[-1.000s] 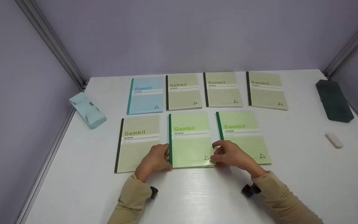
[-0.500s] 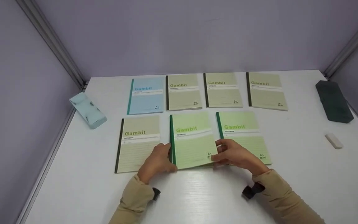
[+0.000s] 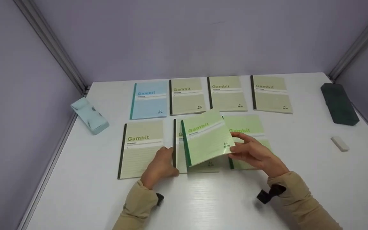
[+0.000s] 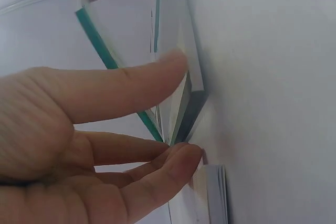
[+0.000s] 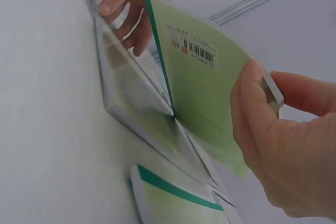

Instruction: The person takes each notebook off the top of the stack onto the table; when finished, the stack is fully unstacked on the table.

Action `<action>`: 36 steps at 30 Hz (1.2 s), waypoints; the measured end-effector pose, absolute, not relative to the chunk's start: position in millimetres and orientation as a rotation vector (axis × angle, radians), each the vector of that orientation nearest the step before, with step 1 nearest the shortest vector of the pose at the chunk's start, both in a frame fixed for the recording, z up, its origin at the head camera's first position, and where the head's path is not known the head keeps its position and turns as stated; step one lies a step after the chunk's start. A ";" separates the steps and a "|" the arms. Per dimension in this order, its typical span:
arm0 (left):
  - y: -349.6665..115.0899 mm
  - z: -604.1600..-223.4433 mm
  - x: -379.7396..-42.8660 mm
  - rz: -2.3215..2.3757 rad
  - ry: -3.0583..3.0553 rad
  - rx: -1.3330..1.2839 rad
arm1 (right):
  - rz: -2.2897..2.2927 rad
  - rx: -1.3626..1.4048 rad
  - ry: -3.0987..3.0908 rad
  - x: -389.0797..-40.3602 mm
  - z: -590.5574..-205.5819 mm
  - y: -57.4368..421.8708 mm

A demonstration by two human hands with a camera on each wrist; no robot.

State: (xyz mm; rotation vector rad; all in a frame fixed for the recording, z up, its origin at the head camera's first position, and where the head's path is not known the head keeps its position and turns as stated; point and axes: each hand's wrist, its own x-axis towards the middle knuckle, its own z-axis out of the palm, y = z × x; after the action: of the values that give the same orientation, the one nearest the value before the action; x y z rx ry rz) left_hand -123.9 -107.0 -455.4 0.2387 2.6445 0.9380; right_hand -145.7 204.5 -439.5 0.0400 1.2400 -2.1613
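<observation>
In the head view my right hand (image 3: 251,151) pinches the right edge of a green notebook (image 3: 208,137), which is raised and tilted. The right wrist view shows this notebook's back cover (image 5: 194,66) with a barcode. Beneath lies a beige notebook (image 3: 180,159) with a dark spine, partly covered by the green one. My left hand (image 3: 161,166) rests beside its spine, thumb near the lower corner and fingers loosely bent; in the left wrist view nothing is plainly gripped. Another beige notebook (image 3: 139,156) lies left of it, another green notebook (image 3: 248,123) right.
Along the back lie a blue notebook (image 3: 149,105) and several beige ones, such as the beige notebook (image 3: 272,99) at right. A pale blue case (image 3: 89,116) lies at the left edge. At right are a dark green case (image 3: 340,103) and a white eraser (image 3: 340,143).
My right hand has lifted the green notebook and moved it up and to the right, uncovering the beige notebook below. The left hand has stayed near the spine.
</observation>
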 end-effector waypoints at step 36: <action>-106.6 -454.6 -122.6 0.986 2.617 0.214 | -2.768 -0.138 0.749 -81.0 -430.5 404.6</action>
State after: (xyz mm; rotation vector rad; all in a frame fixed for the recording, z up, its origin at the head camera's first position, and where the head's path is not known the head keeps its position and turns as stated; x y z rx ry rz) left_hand -122.6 -106.6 -454.6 0.2140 2.6171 0.9861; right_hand -81.0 404.6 -430.5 -0.1376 0.7492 -2.7684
